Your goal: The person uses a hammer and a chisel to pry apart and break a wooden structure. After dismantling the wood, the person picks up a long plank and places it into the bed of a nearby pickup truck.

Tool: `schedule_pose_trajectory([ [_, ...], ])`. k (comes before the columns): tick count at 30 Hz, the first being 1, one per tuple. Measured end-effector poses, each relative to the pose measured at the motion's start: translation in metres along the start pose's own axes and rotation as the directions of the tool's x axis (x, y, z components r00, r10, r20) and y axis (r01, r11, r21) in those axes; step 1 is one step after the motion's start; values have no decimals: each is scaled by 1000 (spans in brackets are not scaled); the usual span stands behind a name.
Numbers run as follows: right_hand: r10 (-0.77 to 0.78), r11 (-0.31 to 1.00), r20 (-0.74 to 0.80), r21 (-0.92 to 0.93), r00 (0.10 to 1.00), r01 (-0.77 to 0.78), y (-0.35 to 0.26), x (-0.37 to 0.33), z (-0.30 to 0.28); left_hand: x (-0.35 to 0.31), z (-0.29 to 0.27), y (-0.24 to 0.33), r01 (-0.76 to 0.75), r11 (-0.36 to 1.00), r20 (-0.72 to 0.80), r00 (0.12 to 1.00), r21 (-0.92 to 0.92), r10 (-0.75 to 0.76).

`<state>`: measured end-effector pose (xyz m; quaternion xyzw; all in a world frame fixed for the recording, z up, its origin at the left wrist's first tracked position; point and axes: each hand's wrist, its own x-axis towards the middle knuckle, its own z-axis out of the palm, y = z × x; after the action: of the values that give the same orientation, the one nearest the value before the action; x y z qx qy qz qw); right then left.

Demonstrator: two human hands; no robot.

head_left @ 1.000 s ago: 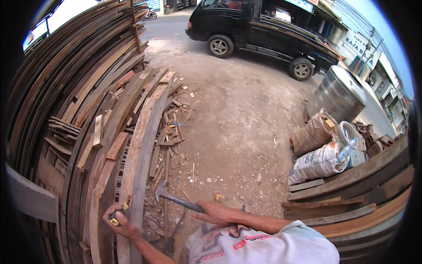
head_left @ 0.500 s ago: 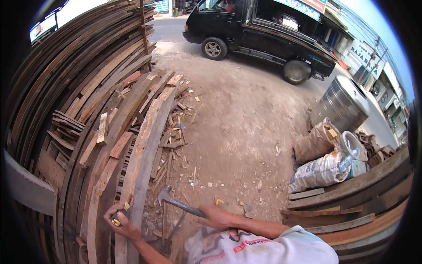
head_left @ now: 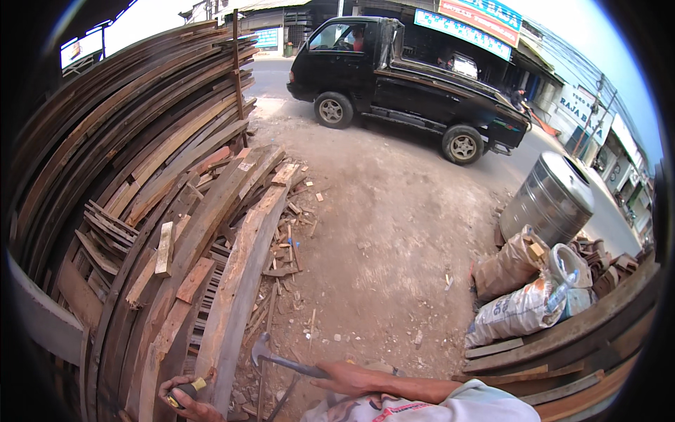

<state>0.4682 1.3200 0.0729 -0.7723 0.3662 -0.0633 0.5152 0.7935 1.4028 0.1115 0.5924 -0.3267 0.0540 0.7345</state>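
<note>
At the lower left, my left hand (head_left: 188, 406) is closed round a short yellow-and-black hand tool (head_left: 185, 394); its kind is unclear. That hand is beside the near end of a long thick timber beam (head_left: 242, 281). My right hand (head_left: 344, 378), near the bottom middle, grips the dark handle of a claw hammer (head_left: 281, 360). The hammer's metal head points left, over the debris along the beam's right side.
Stacked planks (head_left: 140, 119) rise on the left, and more boards (head_left: 562, 387) lie lower right. Filled sacks (head_left: 510, 313) and a dented metal drum (head_left: 548, 193) are on the right. A black pickup truck (head_left: 401, 91) stands across the far side. Wood scraps (head_left: 285, 260) litter the dirt.
The view has tilted up, so the truck and beam appear lower. Both hands now sit lower in the picture, still holding the hand tool and hammer. The truck has shifted slightly left in view.
</note>
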Motion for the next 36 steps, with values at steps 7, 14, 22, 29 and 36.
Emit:
schedule_pose_trajectory([
  [7,-32,999,35,4,999,32,14,31,-61,3,31,7,-42,973,-146,989,-227,9],
  [14,-30,999,3,-16,1000,30,38,47,-101,4,42,-22,-58,956,-242,970,-289,-15],
  [22,-87,991,21,-103,996,89,20,63,-95,-7,17,-20,-29,976,-212,977,-215,-18],
  [29,-283,953,-60,-134,957,273,-63,129,-91,3,27,-13,5,993,-23,1000,-114,-8],
  [36,-601,653,111,-501,791,567,-161,266,-23,-11,21,1,-113,994,26,993,10,113],
])
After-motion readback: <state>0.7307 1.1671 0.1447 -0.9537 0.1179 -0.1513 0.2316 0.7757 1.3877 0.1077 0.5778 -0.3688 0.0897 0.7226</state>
